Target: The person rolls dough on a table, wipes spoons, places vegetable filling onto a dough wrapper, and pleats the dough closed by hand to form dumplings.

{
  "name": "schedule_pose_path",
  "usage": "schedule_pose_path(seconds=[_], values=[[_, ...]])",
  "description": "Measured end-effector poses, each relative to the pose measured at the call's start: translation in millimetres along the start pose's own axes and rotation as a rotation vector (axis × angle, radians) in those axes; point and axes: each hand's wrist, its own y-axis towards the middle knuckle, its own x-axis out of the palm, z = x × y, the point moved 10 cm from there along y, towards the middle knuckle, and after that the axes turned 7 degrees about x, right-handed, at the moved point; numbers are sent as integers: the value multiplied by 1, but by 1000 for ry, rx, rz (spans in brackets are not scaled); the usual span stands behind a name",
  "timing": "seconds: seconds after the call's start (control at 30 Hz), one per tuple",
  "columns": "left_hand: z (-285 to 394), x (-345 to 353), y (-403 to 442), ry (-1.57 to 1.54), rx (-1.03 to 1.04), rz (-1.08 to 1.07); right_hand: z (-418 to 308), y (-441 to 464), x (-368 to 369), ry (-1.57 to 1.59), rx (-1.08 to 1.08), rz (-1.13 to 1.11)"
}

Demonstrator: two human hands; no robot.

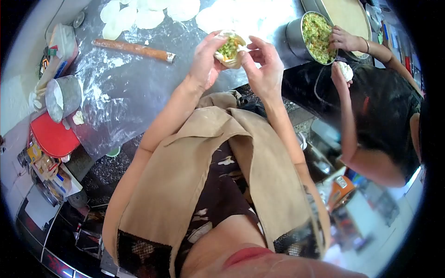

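Note:
Between my two hands is a dough wrapper [235, 61] with chopped green and orange vegetable filling [228, 48] showing in its open top. My left hand [206, 58] cups it from the left side. The fingers of my right hand [264, 67] pinch its right edge, where the dough is gathered into folds. Both hands are above the near edge of the floured metal table [134, 88]. Left of them lies a wooden rolling pin [133, 50]. Several flat dough rounds [150, 18] are spread at the back of the table.
At right, a co-worker's hand [343, 39] reaches into a metal pot of vegetable filling [316, 37]; their other hand holds a white dough piece [345, 71]. A metal container [63, 98] and red stool-like surface [54, 134] stand at left. A tray [347, 18] sits behind the pot.

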Motion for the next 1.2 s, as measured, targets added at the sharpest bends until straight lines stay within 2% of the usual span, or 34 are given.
schedule_pose_path(seconds=[0.03,0.1,0.13,0.27,0.4,0.53,0.6,0.67,0.73,0.8,0.87,0.93,1.0,1.1,1.2], values=[[-2,1,-1,-1,2,2,-1,1,-1,1,-1,-3],[4,-7,-1,267,82,88,-19,-1,4,-140,-190,-45],[5,-7,-1,267,86,88,-25,-5,4,-187,-259,-24],[11,-6,1,328,86,70,-24,-5,3,-133,-210,-26],[7,-8,3,347,25,45,-29,-7,13,-296,-416,-39],[2,-20,4,441,-72,56,-24,6,16,-230,-388,-37],[-6,-3,8,70,-163,-141,-13,6,14,-227,-318,-53],[1,8,4,-18,-163,-199,-8,7,10,-193,-222,-50],[1,15,-1,-109,-166,-246,-7,6,11,-165,-231,-46],[2,1,4,94,-64,-152,-9,9,12,-139,-240,-43],[1,-3,8,199,-55,-137,-23,10,15,-241,-370,-33],[3,-4,7,304,-44,-119,-24,7,17,-292,-397,-61],[8,-6,7,376,-62,-42,-31,4,19,-352,-494,-63],[9,-6,8,492,-121,-56,-45,6,19,-410,-516,-38],[7,-10,10,546,-177,-101,-35,3,26,-405,-555,-119]])
